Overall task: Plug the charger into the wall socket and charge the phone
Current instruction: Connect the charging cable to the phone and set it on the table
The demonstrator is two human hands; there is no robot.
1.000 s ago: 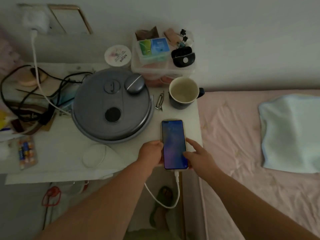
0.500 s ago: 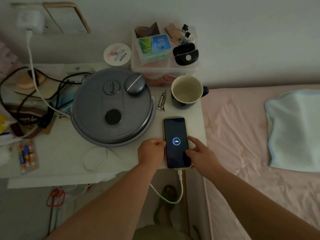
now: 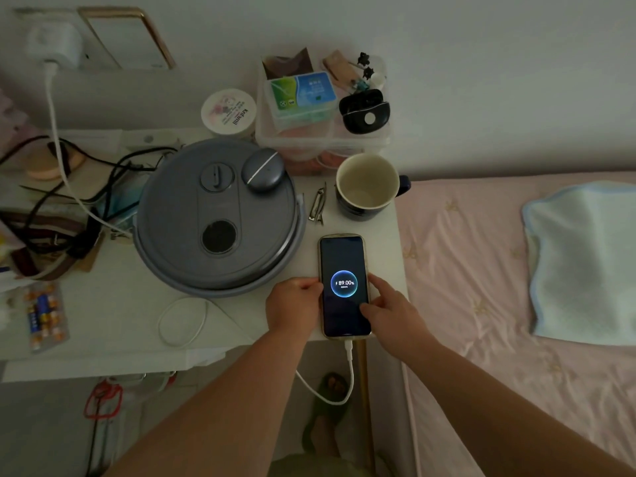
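We have the white charger block (image 3: 55, 46) seated in the wall socket (image 3: 103, 39) at the far left, and its white cable (image 3: 56, 146) runs down across the cluttered white bedside table (image 3: 113, 315), drops out of sight, then loops up from below the near edge into the bottom of the dark-screened smartphone (image 3: 344, 287). The phone lies flat near the table's right corner, just beside the round grey lidded appliance (image 3: 218, 218) and nearer to us than the dark mug (image 3: 366, 185). Its screen shows a glowing ring with a charge reading of 89 percent, so we judge both the plugging-in and the charging done. Our left hand (image 3: 292, 309) rests curled against the phone's left edge, and our right hand (image 3: 387, 308) pinches the right edge, forefinger and thumb on the screen's margin. All that seems left is letting go.
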